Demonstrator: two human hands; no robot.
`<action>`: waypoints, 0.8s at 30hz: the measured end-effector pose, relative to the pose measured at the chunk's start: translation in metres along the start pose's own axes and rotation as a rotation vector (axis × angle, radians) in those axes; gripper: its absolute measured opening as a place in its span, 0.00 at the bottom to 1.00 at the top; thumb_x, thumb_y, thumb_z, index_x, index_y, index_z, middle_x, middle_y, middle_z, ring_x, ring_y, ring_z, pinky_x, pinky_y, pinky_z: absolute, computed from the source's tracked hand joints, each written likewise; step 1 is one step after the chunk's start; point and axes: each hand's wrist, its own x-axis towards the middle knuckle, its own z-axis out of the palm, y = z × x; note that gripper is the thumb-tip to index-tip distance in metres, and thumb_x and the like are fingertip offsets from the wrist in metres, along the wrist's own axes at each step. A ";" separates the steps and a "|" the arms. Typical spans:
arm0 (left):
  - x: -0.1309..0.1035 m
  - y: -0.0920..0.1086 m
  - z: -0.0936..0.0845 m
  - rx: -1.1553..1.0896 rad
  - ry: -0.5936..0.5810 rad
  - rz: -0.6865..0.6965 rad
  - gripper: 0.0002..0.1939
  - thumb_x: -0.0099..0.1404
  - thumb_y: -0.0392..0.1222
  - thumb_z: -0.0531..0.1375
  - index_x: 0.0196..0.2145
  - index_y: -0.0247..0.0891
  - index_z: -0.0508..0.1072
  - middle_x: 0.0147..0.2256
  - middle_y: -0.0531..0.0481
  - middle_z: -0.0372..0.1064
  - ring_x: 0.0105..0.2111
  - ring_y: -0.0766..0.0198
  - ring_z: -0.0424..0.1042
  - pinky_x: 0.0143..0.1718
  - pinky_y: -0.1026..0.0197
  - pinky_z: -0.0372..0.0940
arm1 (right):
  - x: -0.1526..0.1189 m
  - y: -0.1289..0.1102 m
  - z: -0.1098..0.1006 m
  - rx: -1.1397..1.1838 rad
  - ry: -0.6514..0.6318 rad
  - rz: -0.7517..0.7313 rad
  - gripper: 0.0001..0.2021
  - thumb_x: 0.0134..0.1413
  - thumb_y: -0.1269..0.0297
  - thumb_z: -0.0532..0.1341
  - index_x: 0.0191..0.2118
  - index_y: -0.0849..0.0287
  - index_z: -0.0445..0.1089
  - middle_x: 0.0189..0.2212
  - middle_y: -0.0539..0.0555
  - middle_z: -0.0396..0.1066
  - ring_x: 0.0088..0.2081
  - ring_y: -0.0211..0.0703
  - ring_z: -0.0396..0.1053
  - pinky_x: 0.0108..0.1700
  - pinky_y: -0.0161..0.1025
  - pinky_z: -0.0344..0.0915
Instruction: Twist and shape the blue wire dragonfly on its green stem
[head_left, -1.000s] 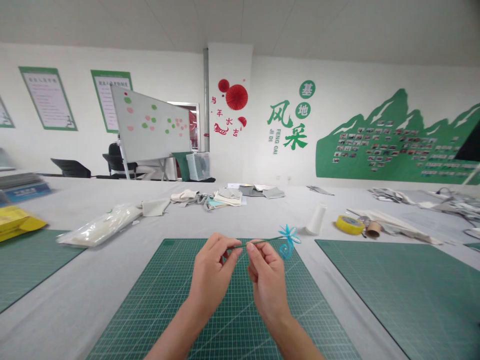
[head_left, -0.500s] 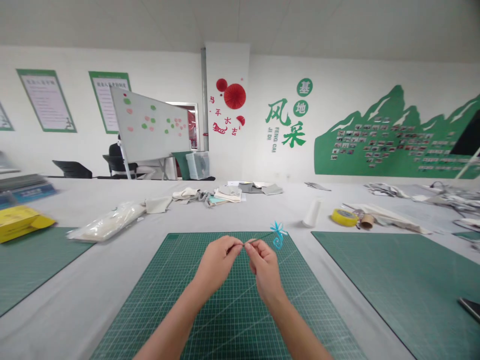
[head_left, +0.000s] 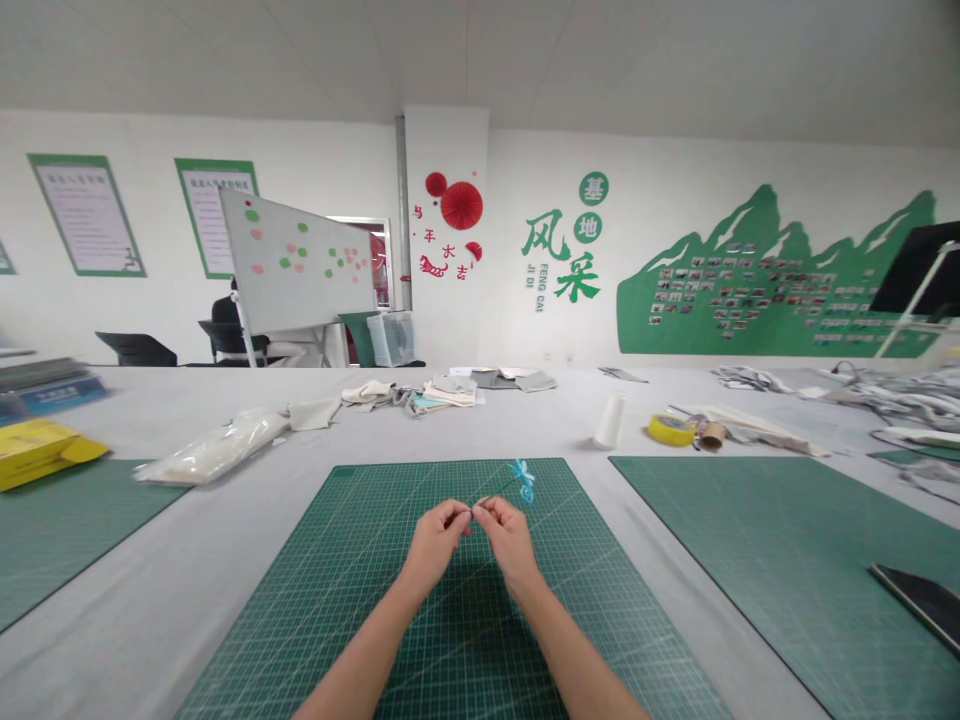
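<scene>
A light-blue craft flower (head_left: pixel 523 482) with a curled lower part sits at the end of a thin dark stem (head_left: pixel 501 491). My right hand (head_left: pixel 513 542) pinches the stem between thumb and fingers, and the flower sticks out up and to the right beyond it. The fingertips of my left hand (head_left: pixel 433 545) are pressed together on the stem's other end, almost touching the right thumb. Most of the stem is hidden by the fingers. Both hands are above a green gridded cutting mat (head_left: pixel 352 580).
More green mats lie left (head_left: pixel 82 530) and right (head_left: pixel 720 510), with a dark phone-like object (head_left: pixel 919 605) on the right one. Behind are a white cone (head_left: pixel 610 422), yellow tape roll (head_left: pixel 670 430), clear bag (head_left: pixel 217 448), yellow box (head_left: pixel 41 452) and fabric scraps (head_left: pixel 450 390).
Both hands have moved lower and slightly left in view, with the flower closer to the mat's far edge. The view has tilted up and shifted right a little. The two-handed pinch remains.
</scene>
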 end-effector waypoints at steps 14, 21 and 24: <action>-0.002 -0.014 -0.002 -0.592 -0.127 -0.217 0.17 0.53 0.52 0.60 0.24 0.34 0.63 0.20 0.57 0.58 0.16 0.76 0.50 0.18 0.69 0.46 | -0.005 -0.006 0.004 -0.238 -0.033 -0.057 0.09 0.50 0.62 0.56 0.27 0.61 0.69 0.16 0.44 0.55 0.20 0.33 0.50 0.24 0.32 0.48; -0.001 -0.016 -0.001 -0.661 -0.067 -0.229 0.15 0.53 0.50 0.61 0.26 0.34 0.63 0.20 0.58 0.57 0.16 0.76 0.49 0.18 0.70 0.46 | -0.006 -0.001 0.008 -0.196 0.002 -0.029 0.09 0.49 0.60 0.57 0.29 0.60 0.70 0.16 0.45 0.57 0.20 0.34 0.51 0.24 0.32 0.50; -0.001 -0.016 0.000 -0.618 -0.048 -0.213 0.16 0.53 0.50 0.61 0.27 0.34 0.64 0.21 0.58 0.58 0.16 0.76 0.50 0.18 0.70 0.47 | -0.007 -0.001 0.009 -0.192 0.009 -0.025 0.10 0.49 0.59 0.57 0.29 0.60 0.70 0.17 0.45 0.58 0.20 0.34 0.51 0.24 0.32 0.51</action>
